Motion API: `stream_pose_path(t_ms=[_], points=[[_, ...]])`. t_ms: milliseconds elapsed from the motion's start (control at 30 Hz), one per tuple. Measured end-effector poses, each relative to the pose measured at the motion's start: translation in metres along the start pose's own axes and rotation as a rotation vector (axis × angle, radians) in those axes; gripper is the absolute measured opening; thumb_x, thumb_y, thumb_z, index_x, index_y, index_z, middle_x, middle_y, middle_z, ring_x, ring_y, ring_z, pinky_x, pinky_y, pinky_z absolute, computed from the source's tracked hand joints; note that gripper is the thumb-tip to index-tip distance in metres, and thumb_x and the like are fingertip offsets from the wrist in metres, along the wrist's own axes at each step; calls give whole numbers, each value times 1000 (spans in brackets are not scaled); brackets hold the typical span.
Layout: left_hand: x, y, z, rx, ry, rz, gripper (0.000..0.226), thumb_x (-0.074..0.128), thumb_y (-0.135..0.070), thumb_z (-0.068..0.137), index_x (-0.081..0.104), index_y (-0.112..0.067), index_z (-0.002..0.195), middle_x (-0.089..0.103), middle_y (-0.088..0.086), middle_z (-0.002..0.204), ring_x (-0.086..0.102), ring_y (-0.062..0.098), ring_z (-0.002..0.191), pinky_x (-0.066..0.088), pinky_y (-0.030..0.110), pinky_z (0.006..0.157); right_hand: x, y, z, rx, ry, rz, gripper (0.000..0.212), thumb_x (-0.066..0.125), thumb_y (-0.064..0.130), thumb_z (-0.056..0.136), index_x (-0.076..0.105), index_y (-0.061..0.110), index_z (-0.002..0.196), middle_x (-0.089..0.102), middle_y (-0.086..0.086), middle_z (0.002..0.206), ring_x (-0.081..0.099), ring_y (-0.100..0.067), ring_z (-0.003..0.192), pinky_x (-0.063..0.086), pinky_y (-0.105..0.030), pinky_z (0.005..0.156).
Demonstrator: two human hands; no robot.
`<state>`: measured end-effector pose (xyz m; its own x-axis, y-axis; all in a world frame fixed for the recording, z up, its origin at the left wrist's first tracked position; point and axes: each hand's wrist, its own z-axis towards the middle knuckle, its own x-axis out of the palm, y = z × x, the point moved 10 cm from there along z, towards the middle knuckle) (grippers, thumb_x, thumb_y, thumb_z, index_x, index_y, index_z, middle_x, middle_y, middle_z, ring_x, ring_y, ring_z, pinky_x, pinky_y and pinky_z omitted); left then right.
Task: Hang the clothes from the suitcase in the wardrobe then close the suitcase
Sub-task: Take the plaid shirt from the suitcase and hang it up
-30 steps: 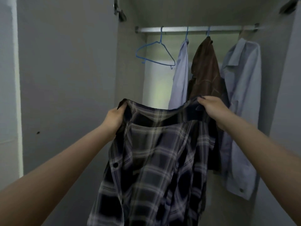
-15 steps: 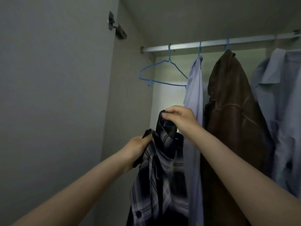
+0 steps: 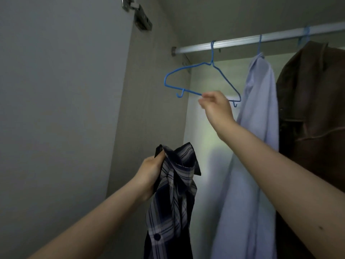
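The left hand (image 3: 149, 172) grips the plaid shirt (image 3: 171, 199) near its collar, fingers curled tight round the bunched cloth. The shirt hangs straight down from that hand, low in the open wardrobe, just beside the left side wall (image 3: 149, 118).

The right hand (image 3: 216, 105) is up high — its fingers pinch the bottom bar of the bare blue hanger (image 3: 179, 75). The hanger's hook sits over the metal rail (image 3: 242, 41), close to the rail's left end. The hanger tilts, with its left tip lower and nearer the side wall.

To the right of the hanger hangs a pale blue shirt (image 3: 259, 113), and the hanger's right tip is just beside it. Next along is a brown jacket (image 3: 313, 109). Between the side wall and the pale shirt there is open room — the plaid shirt hangs below it.

The wardrobe door (image 3: 61, 109) stands open on the left, with a metal hinge (image 3: 139, 15) at its top edge.
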<state>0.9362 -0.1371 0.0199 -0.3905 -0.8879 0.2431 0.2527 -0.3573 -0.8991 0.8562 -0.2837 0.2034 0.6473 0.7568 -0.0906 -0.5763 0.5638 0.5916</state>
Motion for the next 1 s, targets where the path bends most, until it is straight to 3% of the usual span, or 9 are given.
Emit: stream_pose_path(t_ms=[200, 267, 367, 467, 533, 667, 733, 833, 1000], points=[[-3, -8, 58, 35, 6, -17, 42, 52, -42, 91, 64, -1, 91, 67, 16, 79, 64, 22, 62, 47, 23, 54, 23, 33, 69, -115, -128, -15, 49, 52, 31, 91, 39, 12, 135, 48, 3, 118, 44, -12, 102, 33, -25, 85], [-4, -11, 74, 62, -19, -24, 40, 52, -39, 92, 63, -2, 87, 67, 13, 73, 64, 20, 58, 48, 20, 50, 33, 37, 91, -57, -142, 41, 56, 52, 36, 91, 35, 8, 137, 42, 1, 113, 42, -15, 100, 31, -26, 83], [-9, -15, 97, 84, -53, -59, 38, 50, -36, 93, 66, -3, 84, 69, 6, 64, 66, 15, 52, 46, 17, 41, 60, 35, 119, 18, -114, 96, 67, 55, 40, 89, 31, 2, 138, 44, -10, 135, 46, -26, 119, 31, -28, 82], [-15, -23, 114, 111, -111, -124, 36, 48, -34, 95, 66, -7, 80, 68, 7, 69, 64, 18, 60, 46, 20, 47, 88, 23, 133, 83, -89, 77, 69, 63, 41, 84, 36, 2, 135, 41, -10, 140, 47, -27, 123, 39, -30, 89], [-17, -22, 122, 153, -181, -136, 37, 49, -32, 94, 62, -10, 68, 63, 5, 64, 59, 18, 60, 43, 23, 51, 104, 11, 141, 133, -72, 101, 66, 68, 35, 81, 40, 4, 132, 44, -8, 136, 55, -26, 113, 46, -31, 91], [3, 0, 126, 171, -154, -177, 37, 51, -35, 93, 57, -8, 69, 60, 8, 65, 58, 17, 61, 42, 23, 53, 128, 4, 149, 200, 46, 336, 36, 39, 2, 93, 36, 7, 128, 67, -6, 93, 65, -14, 46, 50, -19, 58], [8, 7, 128, 178, -129, -167, 32, 49, -37, 94, 55, -11, 74, 56, 10, 69, 56, 17, 61, 40, 23, 53, 132, 0, 152, 254, 59, 482, 27, 29, -1, 94, 46, 4, 115, 57, -6, 75, 60, -17, 50, 54, -28, 67], [5, 11, 129, 185, -142, -177, 31, 48, -35, 94, 52, -12, 75, 54, 12, 70, 53, 19, 64, 39, 25, 56, 122, -1, 154, 243, -50, 688, 22, 24, -4, 92, 45, 4, 89, 39, -9, 72, 42, -20, 55, 52, -34, 46], [9, 12, 119, 213, -132, -190, 31, 48, -36, 94, 59, -9, 83, 59, 15, 77, 57, 23, 72, 43, 30, 66, 86, -4, 152, 175, -177, 637, 28, 19, -3, 89, 32, 19, 77, 26, -3, 61, 21, -9, 22, 22, -7, 33]])
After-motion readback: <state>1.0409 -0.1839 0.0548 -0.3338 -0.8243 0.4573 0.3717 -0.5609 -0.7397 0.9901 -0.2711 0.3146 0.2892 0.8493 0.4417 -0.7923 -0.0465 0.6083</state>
